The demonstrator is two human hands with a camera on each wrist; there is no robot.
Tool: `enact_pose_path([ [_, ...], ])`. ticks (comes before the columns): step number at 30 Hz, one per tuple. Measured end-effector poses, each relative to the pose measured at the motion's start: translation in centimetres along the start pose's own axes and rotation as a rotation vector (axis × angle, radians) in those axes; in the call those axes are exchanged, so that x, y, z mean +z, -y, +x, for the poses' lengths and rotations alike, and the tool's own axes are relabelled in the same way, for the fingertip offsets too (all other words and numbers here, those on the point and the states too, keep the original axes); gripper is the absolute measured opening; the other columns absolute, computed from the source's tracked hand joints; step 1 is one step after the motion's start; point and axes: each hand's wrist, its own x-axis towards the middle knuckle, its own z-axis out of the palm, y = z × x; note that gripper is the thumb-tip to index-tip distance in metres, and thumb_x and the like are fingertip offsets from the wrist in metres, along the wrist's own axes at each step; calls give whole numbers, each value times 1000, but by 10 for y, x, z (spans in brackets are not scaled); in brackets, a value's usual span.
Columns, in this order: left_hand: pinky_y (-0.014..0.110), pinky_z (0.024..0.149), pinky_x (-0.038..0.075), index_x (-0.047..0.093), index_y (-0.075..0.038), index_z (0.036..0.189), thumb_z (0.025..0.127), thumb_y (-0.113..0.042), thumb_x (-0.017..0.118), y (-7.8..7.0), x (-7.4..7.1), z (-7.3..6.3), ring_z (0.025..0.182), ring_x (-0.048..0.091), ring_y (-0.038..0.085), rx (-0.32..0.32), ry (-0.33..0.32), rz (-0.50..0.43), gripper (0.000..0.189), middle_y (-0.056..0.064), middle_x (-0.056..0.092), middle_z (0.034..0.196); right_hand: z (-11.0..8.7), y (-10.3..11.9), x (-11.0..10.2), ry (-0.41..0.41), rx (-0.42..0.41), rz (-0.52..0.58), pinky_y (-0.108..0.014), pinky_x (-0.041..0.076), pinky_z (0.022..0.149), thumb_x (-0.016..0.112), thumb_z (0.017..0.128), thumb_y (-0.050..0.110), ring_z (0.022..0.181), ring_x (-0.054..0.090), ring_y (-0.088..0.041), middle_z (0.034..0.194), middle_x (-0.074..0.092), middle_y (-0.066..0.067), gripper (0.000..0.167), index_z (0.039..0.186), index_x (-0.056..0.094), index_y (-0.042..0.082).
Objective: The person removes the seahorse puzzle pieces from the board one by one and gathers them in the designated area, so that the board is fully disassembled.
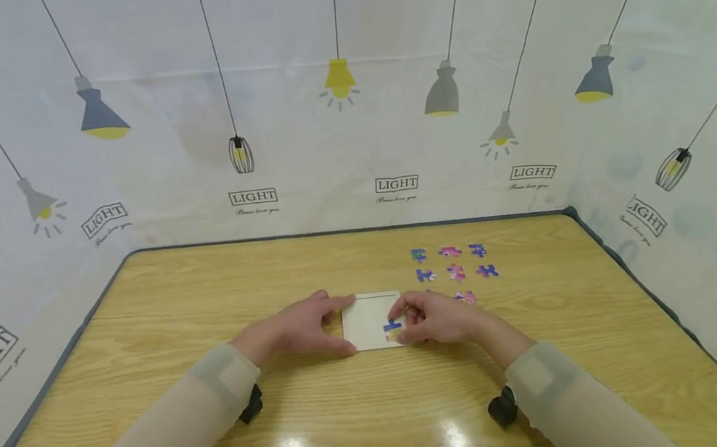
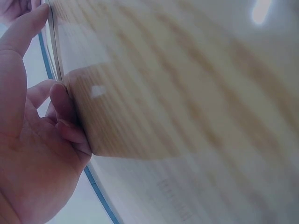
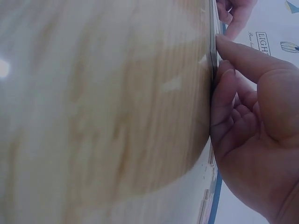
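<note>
A pale square puzzle tray (image 1: 362,321) lies on the wooden table between both hands. Near its lower right corner is a blue and yellow jigsaw piece (image 1: 392,330). My right hand (image 1: 437,317) has its index fingertip at the piece's top tab and its thumb at the lower right side, pinching it against the tray. Along the tray's left side, my left hand (image 1: 306,324) presses the two corners with an outstretched thumb and index finger. The left hand's other fingers (image 2: 60,105) bend down to the tabletop. In the right wrist view, the right thumb (image 3: 243,58) lies straight along the tray edge.
Behind the right hand, several loose jigsaw pieces (image 1: 456,271) in blue and pink lie in rows, the nearest partly hidden by that hand. The table (image 1: 176,301) has a dark edge and meets a lamp-patterned backdrop (image 1: 296,128) at the back and sides.
</note>
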Motion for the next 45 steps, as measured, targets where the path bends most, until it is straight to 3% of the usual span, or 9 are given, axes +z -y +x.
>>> enact_pose_path([
  [17,42,96,45,42,-32,170,89,-61,85,0,-1,0,108,53,22,3,0,-9,96,3,54,121,5,-5,0,2,-27,35,-25,44,63,81,101,18,73,51,-17,90,57,-2,31,128,67,9],
  [34,38,87,43,42,-28,171,88,-59,88,0,1,0,102,51,20,8,0,-12,100,3,53,115,3,-5,4,-68,-81,11,-29,46,80,86,96,14,92,53,-21,111,60,-6,32,121,66,14],
  [45,39,88,44,42,-30,171,89,-60,87,-2,-1,-2,104,51,21,-1,1,3,98,3,53,116,0,-1,2,-77,-115,0,-27,48,69,82,99,12,84,57,-20,103,65,-7,26,119,66,15],
])
